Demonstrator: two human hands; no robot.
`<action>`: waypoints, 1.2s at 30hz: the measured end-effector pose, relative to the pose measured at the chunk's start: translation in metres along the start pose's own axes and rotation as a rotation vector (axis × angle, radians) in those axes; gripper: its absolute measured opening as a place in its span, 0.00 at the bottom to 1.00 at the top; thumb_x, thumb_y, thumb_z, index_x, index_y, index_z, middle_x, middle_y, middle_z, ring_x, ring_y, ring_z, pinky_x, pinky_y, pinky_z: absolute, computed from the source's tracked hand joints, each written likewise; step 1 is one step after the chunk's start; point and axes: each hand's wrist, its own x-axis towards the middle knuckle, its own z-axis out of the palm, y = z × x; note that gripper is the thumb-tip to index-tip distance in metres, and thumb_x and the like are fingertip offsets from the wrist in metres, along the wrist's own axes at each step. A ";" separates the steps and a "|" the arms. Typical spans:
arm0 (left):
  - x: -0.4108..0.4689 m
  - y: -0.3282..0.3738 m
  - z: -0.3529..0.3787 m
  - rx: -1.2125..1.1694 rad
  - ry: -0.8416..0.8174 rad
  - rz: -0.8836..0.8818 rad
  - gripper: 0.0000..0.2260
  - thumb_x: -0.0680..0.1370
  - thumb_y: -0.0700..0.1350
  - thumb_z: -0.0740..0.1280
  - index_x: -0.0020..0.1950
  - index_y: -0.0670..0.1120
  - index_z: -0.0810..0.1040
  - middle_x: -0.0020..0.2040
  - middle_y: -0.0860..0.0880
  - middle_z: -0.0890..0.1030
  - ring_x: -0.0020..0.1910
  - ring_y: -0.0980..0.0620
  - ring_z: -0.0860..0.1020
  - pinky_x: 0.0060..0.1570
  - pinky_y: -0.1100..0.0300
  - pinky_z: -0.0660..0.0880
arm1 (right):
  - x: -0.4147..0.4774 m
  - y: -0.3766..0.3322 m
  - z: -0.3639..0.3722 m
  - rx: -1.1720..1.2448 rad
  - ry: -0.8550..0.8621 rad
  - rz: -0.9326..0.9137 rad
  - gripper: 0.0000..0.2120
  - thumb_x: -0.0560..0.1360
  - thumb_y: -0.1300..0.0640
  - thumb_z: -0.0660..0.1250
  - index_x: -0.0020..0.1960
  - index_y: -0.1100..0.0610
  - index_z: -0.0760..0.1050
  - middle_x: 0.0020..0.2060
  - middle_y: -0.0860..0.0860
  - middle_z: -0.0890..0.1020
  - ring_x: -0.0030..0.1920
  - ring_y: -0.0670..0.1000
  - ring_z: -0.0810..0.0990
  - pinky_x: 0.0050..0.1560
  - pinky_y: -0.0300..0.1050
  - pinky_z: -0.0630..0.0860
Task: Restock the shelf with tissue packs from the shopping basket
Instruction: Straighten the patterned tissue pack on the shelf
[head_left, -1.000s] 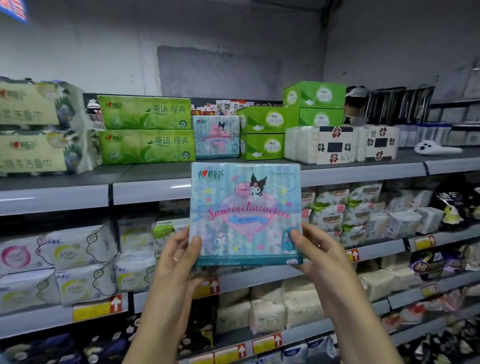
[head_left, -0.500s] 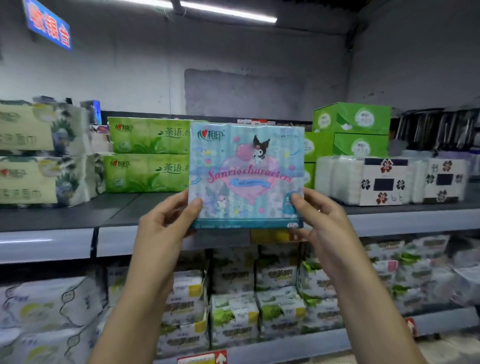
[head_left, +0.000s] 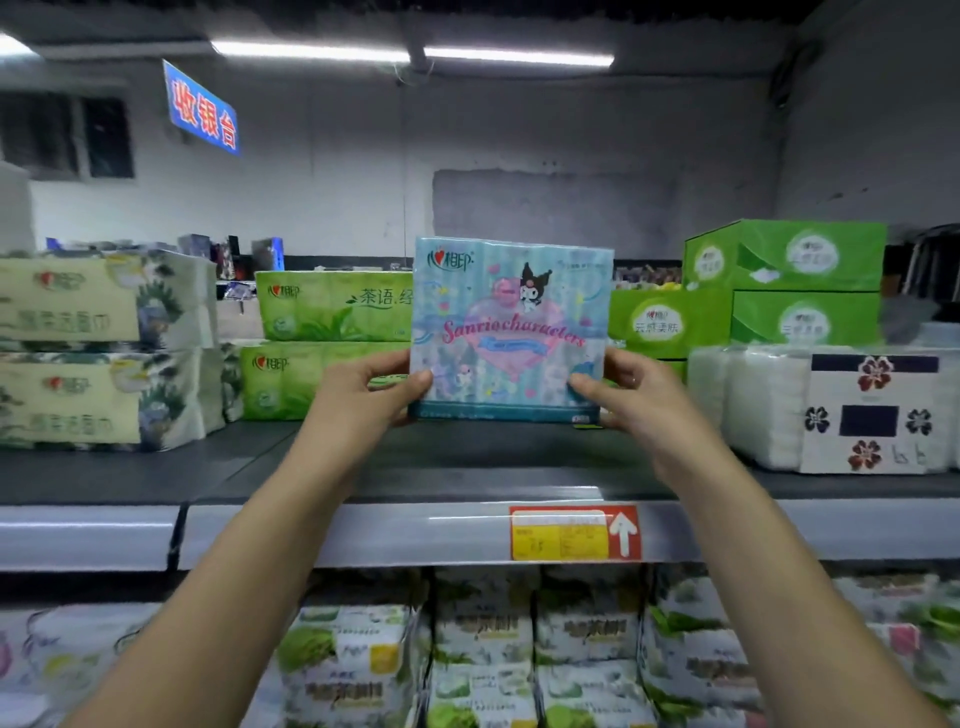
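A pale blue tissue pack (head_left: 509, 327) with pink lettering and a cartoon character stands upright over the dark top shelf (head_left: 467, 467). My left hand (head_left: 363, 400) grips its lower left edge and my right hand (head_left: 628, 400) grips its lower right edge. The pack sits in the gap between the green tea-print packs (head_left: 332, 312) on its left and the bright green tissue boxes (head_left: 779, 260) on its right. Whether its bottom edge touches the shelf I cannot tell. The shopping basket is out of view.
Pale yellow-green packs (head_left: 104, 348) are stacked at the far left of the top shelf, white flower-print packs (head_left: 841, 410) at the right. A red and yellow price tag (head_left: 574, 532) sits on the shelf edge. Green and white packs (head_left: 483, 649) fill the shelf below.
Both hands have raised the blue pack from below the shelf edge and pushed it forward over the top shelf. The view has tilted upward, showing the ceiling lights.
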 end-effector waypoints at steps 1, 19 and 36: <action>0.005 -0.002 0.002 0.009 -0.007 -0.014 0.11 0.77 0.35 0.66 0.56 0.45 0.79 0.41 0.54 0.84 0.36 0.62 0.82 0.38 0.69 0.79 | 0.006 0.001 -0.001 -0.017 -0.006 -0.007 0.08 0.74 0.60 0.69 0.52 0.50 0.77 0.45 0.41 0.81 0.41 0.38 0.79 0.30 0.28 0.72; 0.095 -0.037 0.020 0.224 -0.017 -0.184 0.06 0.77 0.33 0.65 0.48 0.42 0.80 0.42 0.47 0.81 0.44 0.48 0.77 0.45 0.53 0.78 | 0.089 0.017 0.006 -0.677 -0.019 0.012 0.14 0.74 0.52 0.69 0.54 0.61 0.79 0.50 0.55 0.83 0.42 0.54 0.80 0.50 0.53 0.80; 0.144 -0.068 0.017 0.471 -0.081 -0.119 0.08 0.76 0.36 0.68 0.54 0.36 0.81 0.49 0.41 0.82 0.44 0.47 0.79 0.48 0.54 0.79 | 0.122 0.027 0.024 -0.936 0.101 0.126 0.18 0.73 0.50 0.72 0.35 0.59 0.67 0.33 0.53 0.73 0.38 0.54 0.75 0.31 0.43 0.66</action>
